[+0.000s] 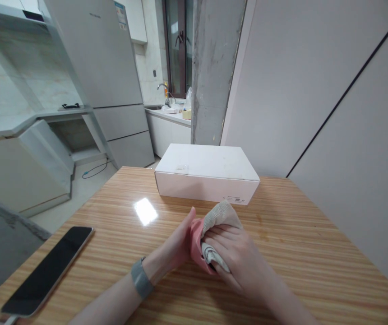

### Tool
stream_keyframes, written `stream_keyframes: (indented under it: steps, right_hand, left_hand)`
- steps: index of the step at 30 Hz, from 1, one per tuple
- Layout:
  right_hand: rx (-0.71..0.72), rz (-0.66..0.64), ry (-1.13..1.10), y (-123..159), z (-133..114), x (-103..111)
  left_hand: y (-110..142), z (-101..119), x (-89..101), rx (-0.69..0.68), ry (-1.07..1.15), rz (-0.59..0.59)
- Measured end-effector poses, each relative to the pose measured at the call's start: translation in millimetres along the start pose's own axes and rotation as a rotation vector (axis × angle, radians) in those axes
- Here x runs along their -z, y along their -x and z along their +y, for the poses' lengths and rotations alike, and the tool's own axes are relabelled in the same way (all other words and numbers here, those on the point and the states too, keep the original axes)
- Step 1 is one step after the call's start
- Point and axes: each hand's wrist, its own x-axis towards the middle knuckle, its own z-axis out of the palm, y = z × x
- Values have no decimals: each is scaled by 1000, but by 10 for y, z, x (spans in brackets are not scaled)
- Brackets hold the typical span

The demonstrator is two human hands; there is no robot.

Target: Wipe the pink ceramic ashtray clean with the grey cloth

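Both my hands meet over the wooden table (282,234), just in front of a closed white box (207,174). My left hand (177,246) is curled around a pink object (196,243), and a grey band sits on that wrist. My right hand (239,257) presses a grey-beige cloth (219,216) against the pink object, fingers closed over the cloth. What the pink object is stays mostly hidden by the cloth and my hands.
A dark phone (50,268) lies screen-up near the table's left front edge. A wall runs close along the right side. Behind the table stand a concrete pillar (214,67), a fridge (109,76) and a kitchen counter with a tap (170,113).
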Motion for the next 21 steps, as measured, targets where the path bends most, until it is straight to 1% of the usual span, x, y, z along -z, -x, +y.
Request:
stream_keyframes:
  steps: [3, 5, 7, 11, 16, 18, 21]
  right_hand:
    - [-19, -44, -19, -4, -11, -36]
    - [-38, -31, -16, 5, 5, -51]
    - [-45, -7, 5, 17, 18, -56]
    - [-26, 17, 95, 29, -1, -50]
    - [-40, 47, 185, 45, -24, -48]
    - [-42, 65, 187, 56, -14, -48]
    - [0, 97, 187, 60, 0, -47]
  left_hand:
    - [-13, -22, 17, 27, -22, 59]
    - [-34, -56, 43, -1, -29, 106]
    - [-48, -82, 78, -29, -24, 115]
    - [-28, -76, 134, 1, 5, 27]
    - [28, -25, 106, 21, 23, -77]
    - [38, -8, 88, 4, 16, -75]
    - [38, 29, 76, -16, 0, -48]
